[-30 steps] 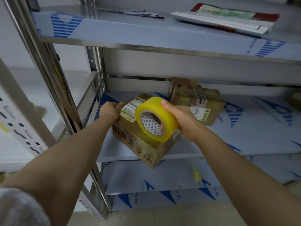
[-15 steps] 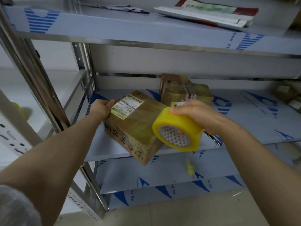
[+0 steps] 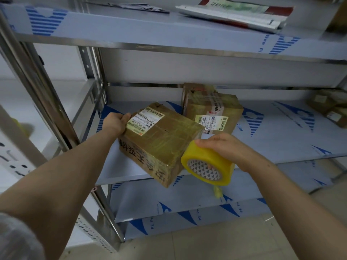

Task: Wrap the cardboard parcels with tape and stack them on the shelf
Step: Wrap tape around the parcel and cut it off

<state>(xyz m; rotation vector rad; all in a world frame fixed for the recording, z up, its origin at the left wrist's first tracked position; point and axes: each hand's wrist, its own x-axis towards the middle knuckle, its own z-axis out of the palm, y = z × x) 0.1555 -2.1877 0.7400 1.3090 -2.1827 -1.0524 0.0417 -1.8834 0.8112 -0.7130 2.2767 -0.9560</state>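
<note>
A taped cardboard parcel [image 3: 161,141] with a white shipping label lies skewed on the middle shelf [image 3: 281,139], its near corner hanging over the shelf's front edge. My left hand [image 3: 116,123] grips the parcel's far left corner. My right hand [image 3: 225,147] holds a yellow tape roll [image 3: 207,166] from above, just right of the parcel's near end. Behind stands a pile of two more taped parcels [image 3: 212,113].
A steel upright [image 3: 37,87] rises at the left. The top shelf [image 3: 169,32] carries flat printed packets [image 3: 234,12]. More small parcels [image 3: 332,107] sit at the middle shelf's far right. Two lower shelves and a tiled floor lie below.
My right hand carried the tape roll from in front of the parcel down and to the right, off its near end. The left hand kept its grip; the parcel turned slightly.
</note>
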